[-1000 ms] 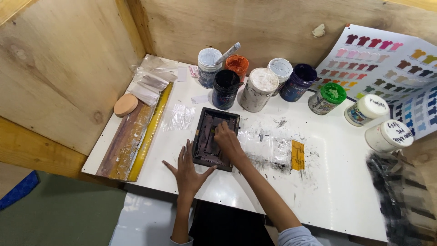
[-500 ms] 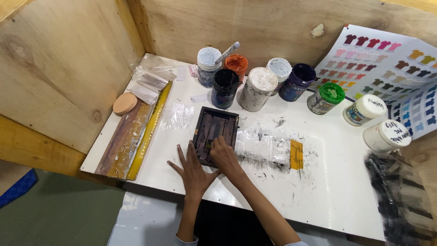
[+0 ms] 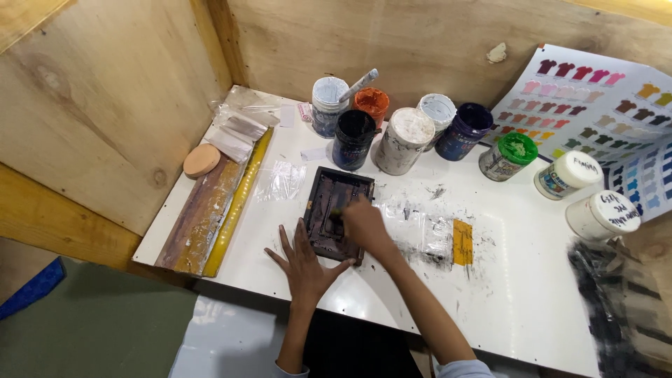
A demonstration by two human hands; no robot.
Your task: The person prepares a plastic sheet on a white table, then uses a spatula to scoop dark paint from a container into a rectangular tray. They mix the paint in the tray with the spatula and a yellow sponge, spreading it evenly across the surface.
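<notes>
A small dark rectangular frame [image 3: 330,203], smeared with dark ink, lies on the white table [image 3: 532,308]. My left hand [image 3: 303,264] rests flat with fingers spread at the frame's near left corner, pressing on the table and the frame's edge. My right hand [image 3: 362,225] is closed over the frame's right half, fingers curled around a small tool that is mostly hidden. A clear plastic sheet with a yellow strip [image 3: 461,242] lies just to the right, smudged with black ink.
Several paint jars stand behind the frame, among them a black one [image 3: 353,138], a white-lidded one [image 3: 404,140] and a green-lidded one [image 3: 507,157]. A colour chart [image 3: 602,105] leans at right. Long wooden and yellow squeegees [image 3: 217,203] lie at left. Plywood walls enclose the table.
My right hand slid toward me along the frame, then back up onto its right half. My left hand shifted closer to the frame's near corner.
</notes>
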